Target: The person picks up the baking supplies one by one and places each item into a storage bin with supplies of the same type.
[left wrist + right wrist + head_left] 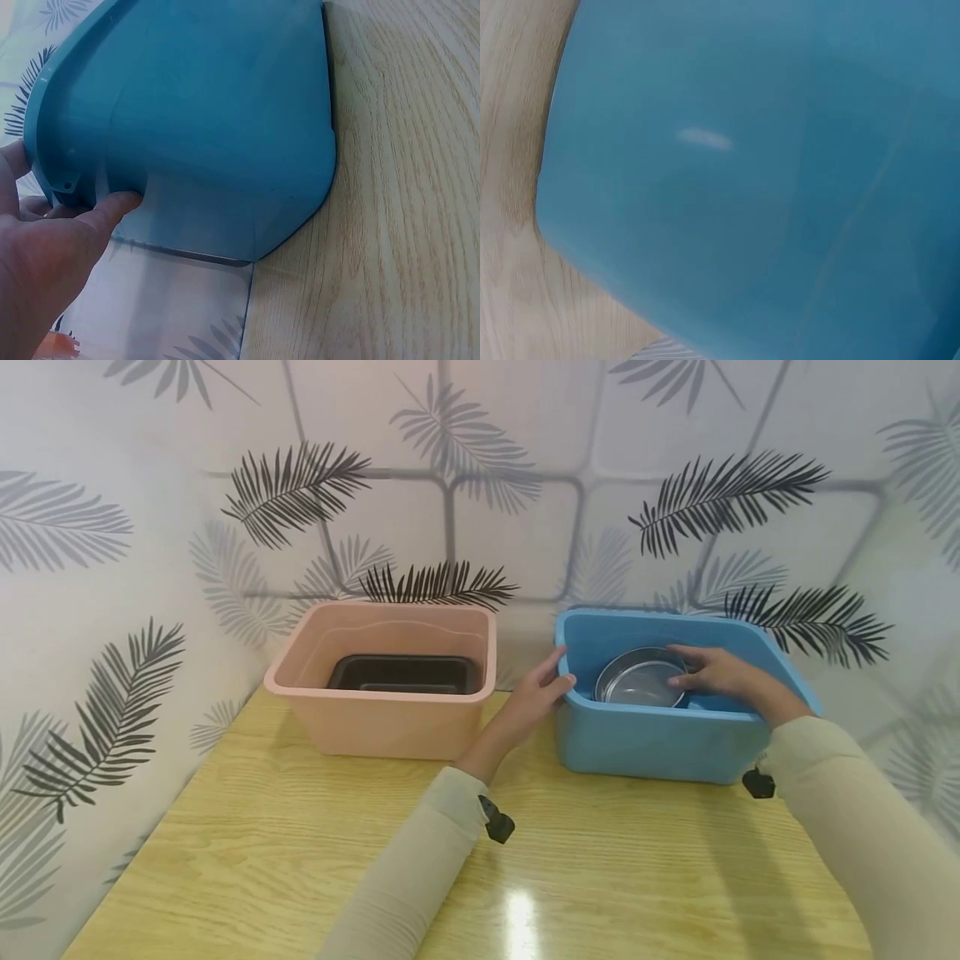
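On the right side of the table stands a blue plastic bin (pixel 645 743). Inside it, a round silvery metal pan (pixel 637 685) leans with its open side toward me. My right hand (pixel 716 675) reaches in over the front rim and grips the pan's right edge, thumb on the inner side. My left hand (pixel 534 697) holds the bin's left rim near the front corner, seen also against the blue wall (pixel 217 120) in the left wrist view. Only the bin's outer wall (pixel 705 187) fills the right wrist view, with the right hand out of sight.
A pink plastic bin (pixel 390 722) stands to the left, with a black rectangular pan (pixel 405 672) inside. Both bins sit at the back of the wooden table (pixel 300 843), close to the leaf-patterned wall (pixel 517 543).
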Available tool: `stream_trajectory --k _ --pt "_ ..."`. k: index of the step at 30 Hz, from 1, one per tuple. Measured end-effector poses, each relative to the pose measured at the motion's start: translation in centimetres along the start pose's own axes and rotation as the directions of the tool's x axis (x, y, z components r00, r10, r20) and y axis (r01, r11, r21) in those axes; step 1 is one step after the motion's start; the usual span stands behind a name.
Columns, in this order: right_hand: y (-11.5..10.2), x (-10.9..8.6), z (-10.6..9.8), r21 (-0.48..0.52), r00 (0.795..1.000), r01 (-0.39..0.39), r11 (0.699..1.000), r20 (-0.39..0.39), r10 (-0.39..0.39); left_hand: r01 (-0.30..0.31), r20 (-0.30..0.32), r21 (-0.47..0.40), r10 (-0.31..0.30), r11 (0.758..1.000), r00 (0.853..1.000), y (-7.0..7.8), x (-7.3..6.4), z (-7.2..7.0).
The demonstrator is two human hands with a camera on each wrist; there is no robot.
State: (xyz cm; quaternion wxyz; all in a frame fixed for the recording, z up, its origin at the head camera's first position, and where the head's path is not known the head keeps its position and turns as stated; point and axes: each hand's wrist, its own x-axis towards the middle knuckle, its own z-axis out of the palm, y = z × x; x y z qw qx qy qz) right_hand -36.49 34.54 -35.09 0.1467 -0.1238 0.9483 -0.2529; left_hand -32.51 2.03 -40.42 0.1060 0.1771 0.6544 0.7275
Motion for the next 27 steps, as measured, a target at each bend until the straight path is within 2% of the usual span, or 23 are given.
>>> stream_trajectory --k 6,9,12,14,17,20,24,27 --pt "-0.1 0.0 0.0 -0.011 1.000 -0.010 1.000 -0.016 0.010 0.001 -0.001 -0.001 -0.001 1.000 1.000 0.0 -0.2 0.1" --pt "0.0 -0.1 -0.4 0.004 0.997 -0.032 0.999 -0.071 0.032 0.006 -0.008 -0.004 -0.006 1.000 1.000 -0.1 0.0 0.2" --pt "-0.2 -0.4 -0.9 0.034 0.986 -0.038 0.999 -0.163 0.043 -0.001 -0.021 0.024 0.002 1.000 1.000 -0.1 0.2 0.1" --pt "-0.5 -0.8 -1.1 0.071 0.968 -0.027 0.997 -0.245 0.043 -0.012 -0.021 0.028 0.013 1.000 1.000 0.0 0.2 0.1" --pt "-1.3 -1.7 -1.2 0.149 0.926 0.013 0.989 -0.374 0.044 -0.038 -0.006 -0.005 0.038 0.999 0.999 0.0 0.1 -0.2" --pt "-2.4 -2.8 -1.2 0.216 0.891 0.061 0.974 -0.451 0.044 -0.070 0.002 -0.038 0.070 0.997 0.998 0.0 -0.2 -0.6" --pt "-4.0 -4.5 -1.0 0.219 0.873 0.098 0.971 -0.487 0.022 -0.112 -0.012 0.034 0.112 0.993 0.994 0.2 -1.2 -1.5" --pt "-5.2 -5.9 -0.1 0.156 0.854 0.124 0.980 -0.519 -0.025 -0.108 -0.037 0.163 0.116 0.981 0.993 0.3 -2.4 -2.2"
